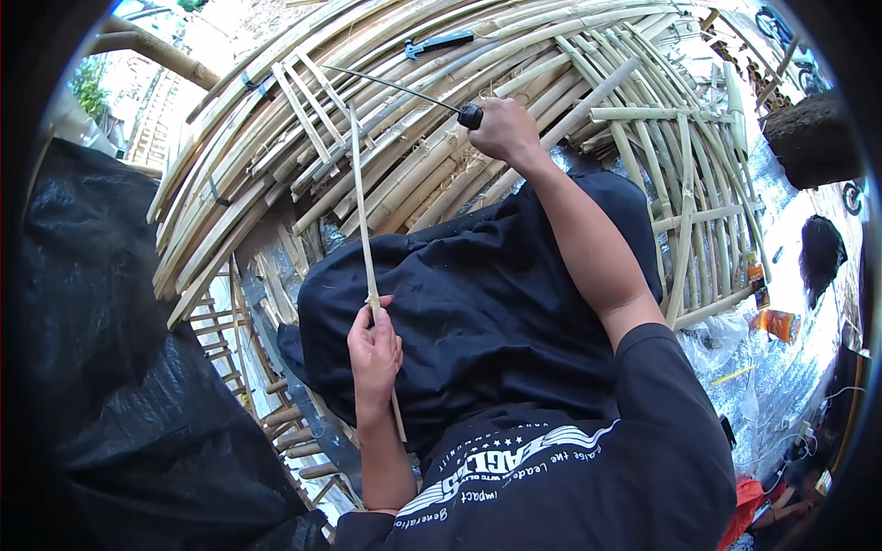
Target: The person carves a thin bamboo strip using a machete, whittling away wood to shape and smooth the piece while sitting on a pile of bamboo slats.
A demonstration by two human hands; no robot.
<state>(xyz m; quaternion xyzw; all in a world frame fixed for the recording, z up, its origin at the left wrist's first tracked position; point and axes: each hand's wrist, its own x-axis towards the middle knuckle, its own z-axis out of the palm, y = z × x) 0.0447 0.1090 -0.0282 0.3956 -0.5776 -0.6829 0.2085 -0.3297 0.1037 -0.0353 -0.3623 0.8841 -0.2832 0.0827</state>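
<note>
My left hand (375, 354) is closed around a thin bamboo strip (362, 202), which runs from beside my hip up across my lap to the bamboo pile. In my right hand (505, 129), at the far right of the lap, is a long, thin-bladed tool (395, 87) with a black handle. Whether it is a knife seen edge-on or another kind, I cannot tell. Its blade points left over the pile, passing above the strip's far end. Short bamboo slats (303, 110) lie crosswise near the blade's tip.
Split bamboo poles (413, 193) are stacked in a wide pile before me. A dark hammer-like tool (441, 43) rests on it. At right stands a bamboo lattice (684, 211), with an orange package (776, 324) beyond. Black sheeting (129, 367) hangs at left, beside a ladder-like bamboo frame (299, 436).
</note>
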